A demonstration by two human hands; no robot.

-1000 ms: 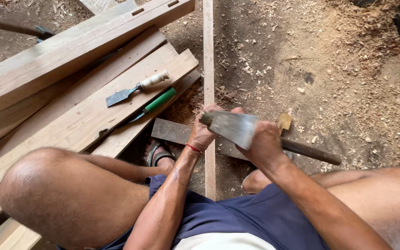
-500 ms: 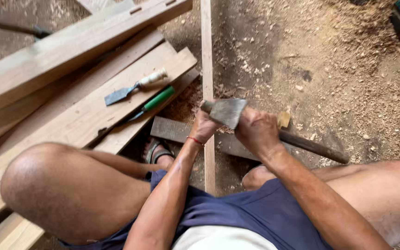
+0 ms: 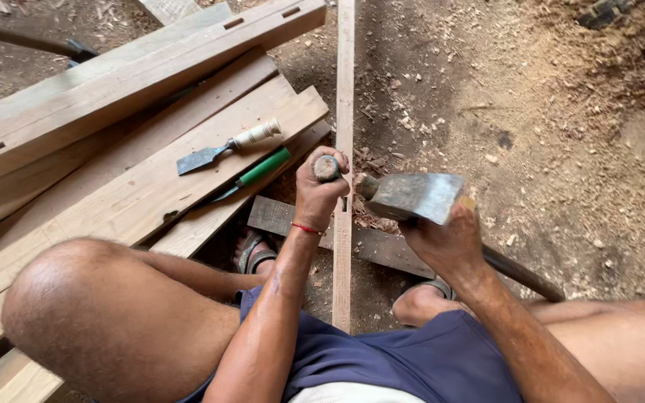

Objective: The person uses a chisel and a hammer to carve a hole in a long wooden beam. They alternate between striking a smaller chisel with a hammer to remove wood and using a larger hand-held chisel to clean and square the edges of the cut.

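My left hand (image 3: 316, 195) is closed around a chisel handle (image 3: 328, 168) held upright over a long narrow wooden strip (image 3: 344, 89) that runs away from me on the ground. My right hand (image 3: 446, 242) grips an axe by its wooden shaft (image 3: 524, 275), right behind the grey metal head (image 3: 416, 196). The axe head lies sideways, its blunt end just right of the chisel top. I sit low, with knees spread on either side of the strip.
A flat chisel with a pale handle (image 3: 222, 148) and a green-handled tool (image 3: 257, 171) lie on stacked timber planks (image 3: 113, 119) to the left. A dark board (image 3: 278, 216) lies under the strip. Sawdust and wood chips (image 3: 561, 112) cover the ground on the right.
The axe head has swung from over the chisel out to the right. My left hand and the chisel have stayed on the strip.
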